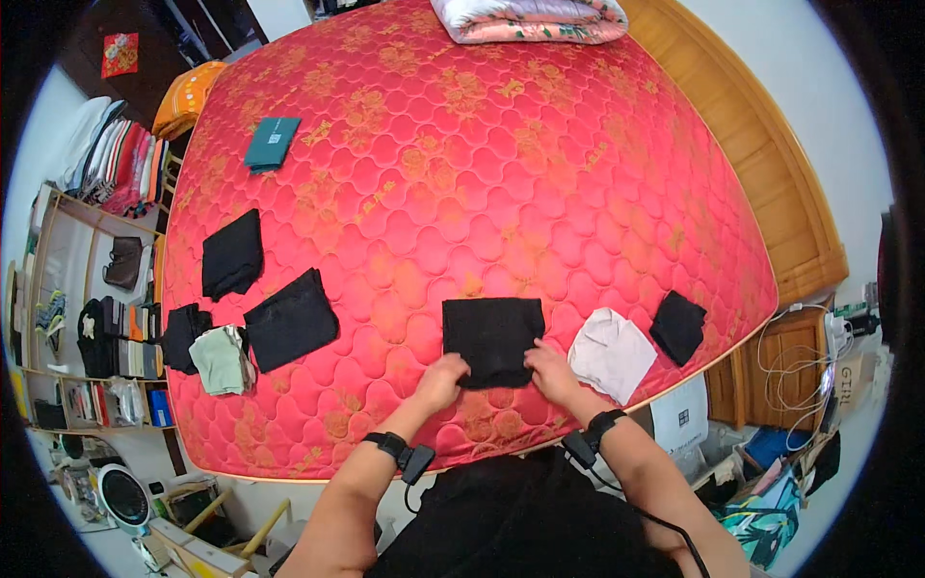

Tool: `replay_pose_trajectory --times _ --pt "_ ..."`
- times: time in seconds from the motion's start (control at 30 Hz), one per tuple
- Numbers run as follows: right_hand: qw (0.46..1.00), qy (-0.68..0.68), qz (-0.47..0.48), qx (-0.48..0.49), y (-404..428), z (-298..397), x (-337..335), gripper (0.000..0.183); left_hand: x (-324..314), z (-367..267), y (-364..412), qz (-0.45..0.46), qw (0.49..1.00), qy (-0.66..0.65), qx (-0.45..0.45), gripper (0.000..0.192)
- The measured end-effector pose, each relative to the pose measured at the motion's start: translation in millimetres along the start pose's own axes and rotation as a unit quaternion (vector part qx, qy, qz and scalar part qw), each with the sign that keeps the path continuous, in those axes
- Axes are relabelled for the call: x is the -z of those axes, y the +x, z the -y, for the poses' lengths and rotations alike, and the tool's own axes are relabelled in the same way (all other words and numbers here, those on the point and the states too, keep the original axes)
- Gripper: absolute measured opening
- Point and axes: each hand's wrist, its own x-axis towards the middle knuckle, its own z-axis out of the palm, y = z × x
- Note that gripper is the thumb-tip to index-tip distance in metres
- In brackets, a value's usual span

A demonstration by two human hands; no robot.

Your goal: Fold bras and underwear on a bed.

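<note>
A folded black cloth (493,341) lies flat on the red quilted mattress (433,209) right in front of me. My left hand (441,381) touches its lower left corner, the fingertips curled at the edge. At its right edge, my right hand (551,370) has its fingers on the fabric. Whether either hand pinches the cloth or only rests on it is hard to see. Just right of my right hand is a folded white cloth (613,354), and beyond that a small folded black cloth (678,328).
Folded black garments (233,253) (293,321) and a pale green cloth (219,361) lie to the left. Farther up is a dark green packet (272,144). A floral quilt (531,20) sits at the far edge, by a wooden headboard (759,159). Shelves (94,217) stand at left.
</note>
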Motion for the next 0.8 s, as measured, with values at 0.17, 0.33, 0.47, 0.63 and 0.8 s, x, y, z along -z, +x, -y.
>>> replay_pose_trajectory --times 0.17,0.33,0.47,0.63,0.8 --pt "0.999 -0.039 0.027 -0.01 -16 5 -5 0.017 -4 4 -8 0.14 0.989 0.054 -0.006 0.018" --pt "0.986 0.061 -0.057 -0.147 -17 -2 -15 0.018 -1 5 10 0.095 0.979 0.026 0.18 0.022" --pt "0.914 0.169 -0.157 -0.334 -20 16 -39 0.026 -21 18 8 -0.086 0.947 0.009 0.309 0.038" --pt "0.888 0.203 -0.092 -0.403 -26 -3 -69 0.033 -27 5 17 -0.072 0.901 -0.046 0.426 0.044" --pt "0.848 0.287 -0.051 -0.442 -21 -12 -72 0.026 -52 36 -4 0.084 0.869 -0.114 0.474 0.035"
